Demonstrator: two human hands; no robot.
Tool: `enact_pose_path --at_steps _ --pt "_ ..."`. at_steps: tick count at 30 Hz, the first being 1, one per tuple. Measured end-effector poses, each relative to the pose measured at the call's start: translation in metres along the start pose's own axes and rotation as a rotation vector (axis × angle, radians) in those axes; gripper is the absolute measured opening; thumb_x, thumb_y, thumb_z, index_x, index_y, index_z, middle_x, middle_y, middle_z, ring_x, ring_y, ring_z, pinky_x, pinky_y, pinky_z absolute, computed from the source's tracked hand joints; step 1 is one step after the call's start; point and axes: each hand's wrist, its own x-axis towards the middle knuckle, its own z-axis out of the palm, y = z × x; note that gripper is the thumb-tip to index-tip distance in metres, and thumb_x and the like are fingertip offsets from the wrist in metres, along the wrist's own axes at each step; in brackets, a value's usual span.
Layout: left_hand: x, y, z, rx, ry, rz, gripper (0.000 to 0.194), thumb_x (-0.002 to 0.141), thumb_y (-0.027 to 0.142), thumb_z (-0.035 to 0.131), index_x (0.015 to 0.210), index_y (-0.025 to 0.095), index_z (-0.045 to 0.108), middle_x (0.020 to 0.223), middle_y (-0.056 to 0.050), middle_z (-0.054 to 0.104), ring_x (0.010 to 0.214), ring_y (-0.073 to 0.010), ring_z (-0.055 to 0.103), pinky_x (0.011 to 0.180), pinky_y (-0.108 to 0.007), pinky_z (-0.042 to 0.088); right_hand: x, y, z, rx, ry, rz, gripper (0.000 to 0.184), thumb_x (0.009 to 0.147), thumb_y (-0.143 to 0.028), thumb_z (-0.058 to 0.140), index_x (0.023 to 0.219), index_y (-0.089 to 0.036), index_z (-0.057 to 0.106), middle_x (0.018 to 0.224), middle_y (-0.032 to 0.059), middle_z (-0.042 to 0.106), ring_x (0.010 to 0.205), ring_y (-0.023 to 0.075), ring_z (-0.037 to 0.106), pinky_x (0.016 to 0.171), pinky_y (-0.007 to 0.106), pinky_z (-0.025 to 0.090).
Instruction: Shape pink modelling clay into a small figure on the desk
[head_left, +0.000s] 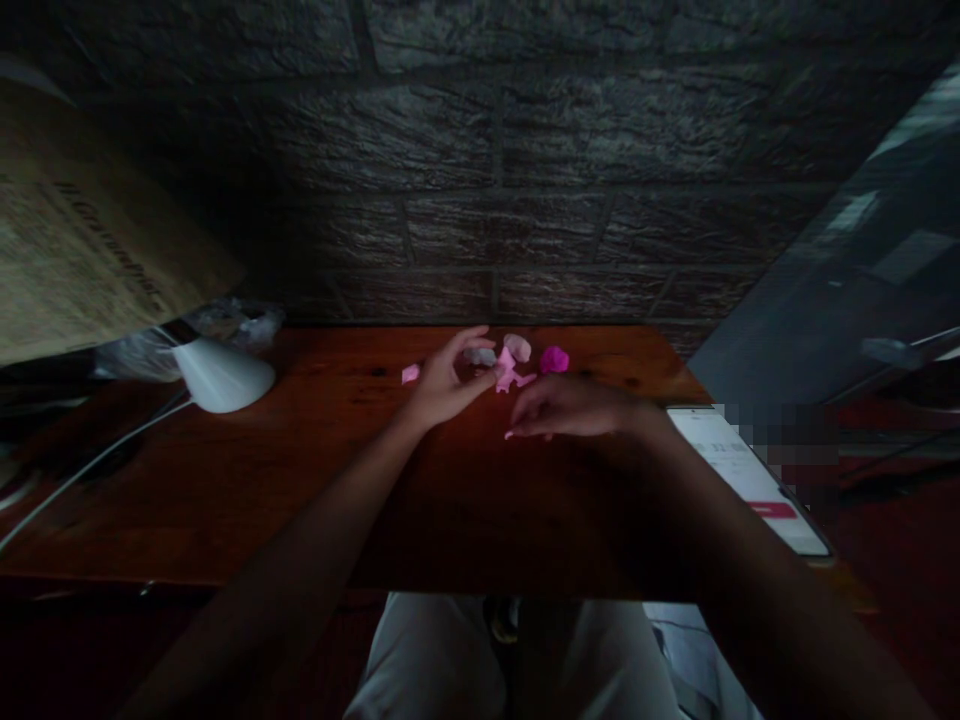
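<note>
My left hand [451,380] is over the far part of the wooden table, thumb and fingers apart. Its thumb tip is at the edge of a ragged bright pink piece [506,372], and I cannot tell whether they touch. Just to the right, my right hand [566,404] has its fingers drawn together, with a tiny pink bit [509,435] at the tips. Behind the hands lie a whitish lump [481,356], a pale pink lump [517,347] and a magenta lump [555,360]. A small light pink piece [410,373] sits left of my left hand. Their material is unclear.
A white lamp-like cone [223,374] with a cable stands left on the wooden table [315,480], beneath a brown paper bag [97,220]. A lit phone or tablet [742,480] lies at the right edge. A dark brick wall [450,230] rises behind.
</note>
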Motion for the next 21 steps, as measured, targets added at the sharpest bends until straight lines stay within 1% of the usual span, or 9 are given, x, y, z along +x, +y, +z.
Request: enact_pose_path --at_steps 4,7,9,10,12,15,16,18,21 --pt "-0.002 -0.004 0.0 -0.013 -0.069 0.022 0.062 0.077 0.024 0.081 0.133 0.022 0.053 0.126 -0.012 0.07 0.114 -0.0232 0.068 0.103 -0.042 0.052 0.011 -0.006 0.02 -0.143 0.024 -0.003 0.022 0.086 -0.038 0.069 0.085 -0.017 0.076 0.071 0.0024 0.071 0.06 0.0136 0.062 0.056 0.025 0.043" --pt "-0.001 -0.009 0.001 -0.03 -0.064 0.001 0.062 0.076 0.023 0.081 0.133 0.022 0.054 0.126 -0.012 0.07 0.114 -0.0235 0.068 0.104 -0.042 0.052 0.007 -0.006 0.014 -0.155 0.049 -0.048 0.02 0.087 -0.037 0.068 0.083 -0.019 0.076 0.073 0.0019 0.072 0.061 0.0131 0.061 0.057 0.025 0.042" --pt "-0.001 -0.012 0.002 -0.037 -0.054 -0.014 0.061 0.076 0.023 0.081 0.131 0.022 0.056 0.123 -0.01 0.072 0.112 -0.023 0.069 0.103 -0.042 0.053 0.001 -0.004 0.004 -0.141 0.092 -0.066 0.027 0.09 -0.041 0.063 0.079 -0.019 0.075 0.067 -0.0004 0.068 0.056 0.0117 0.057 0.055 0.025 0.039" --pt "-0.001 -0.013 0.003 -0.039 -0.053 -0.02 0.06 0.076 0.023 0.082 0.13 0.022 0.056 0.12 -0.01 0.073 0.111 -0.0228 0.07 0.102 -0.041 0.053 -0.001 -0.004 -0.002 -0.149 0.152 -0.064 0.032 0.091 -0.044 0.062 0.075 -0.019 0.073 0.062 -0.0018 0.065 0.054 0.0112 0.055 0.054 0.025 0.038" --pt "-0.002 -0.016 0.006 -0.05 -0.056 -0.031 0.06 0.075 0.022 0.082 0.129 0.021 0.057 0.116 -0.009 0.074 0.108 -0.0223 0.071 0.101 -0.041 0.054 -0.003 -0.002 -0.009 -0.168 0.321 -0.063 0.035 0.09 -0.049 0.062 0.076 -0.019 0.075 0.064 -0.0015 0.066 0.058 0.0121 0.057 0.058 0.025 0.04" --pt "-0.002 -0.018 0.011 -0.089 -0.056 -0.043 0.059 0.074 0.02 0.082 0.128 0.021 0.057 0.11 -0.008 0.076 0.104 -0.0213 0.072 0.099 -0.042 0.054 0.005 0.0 -0.007 -0.096 0.705 -0.064 0.038 0.091 -0.053 0.062 0.081 -0.02 0.077 0.08 0.0031 0.075 0.073 0.0173 0.066 0.069 0.029 0.047" --pt "-0.002 -0.018 0.012 -0.104 -0.051 -0.047 0.058 0.075 0.02 0.082 0.128 0.02 0.058 0.109 -0.008 0.076 0.103 -0.0209 0.072 0.099 -0.041 0.054 0.009 0.001 -0.003 -0.076 0.789 -0.073 0.035 0.09 -0.052 0.063 0.085 -0.02 0.077 0.086 0.0047 0.077 0.078 0.0192 0.068 0.074 0.031 0.049" --pt "-0.002 -0.018 0.013 -0.118 -0.037 -0.053 0.056 0.075 0.021 0.083 0.126 0.02 0.059 0.105 -0.007 0.076 0.101 -0.0203 0.072 0.099 -0.04 0.054 0.019 0.003 0.005 -0.036 0.871 -0.088 0.03 0.09 -0.049 0.065 0.092 -0.021 0.078 0.093 0.0064 0.079 0.083 0.0211 0.07 0.079 0.035 0.052" --pt "0.0 -0.017 0.013 -0.102 -0.01 -0.053 0.052 0.075 0.023 0.083 0.121 0.019 0.061 0.102 -0.007 0.077 0.098 -0.0195 0.072 0.097 -0.038 0.054 0.03 0.009 0.014 0.023 0.913 -0.104 0.026 0.088 -0.041 0.068 0.101 -0.021 0.077 0.098 0.0076 0.079 0.085 0.0214 0.072 0.083 0.038 0.054"
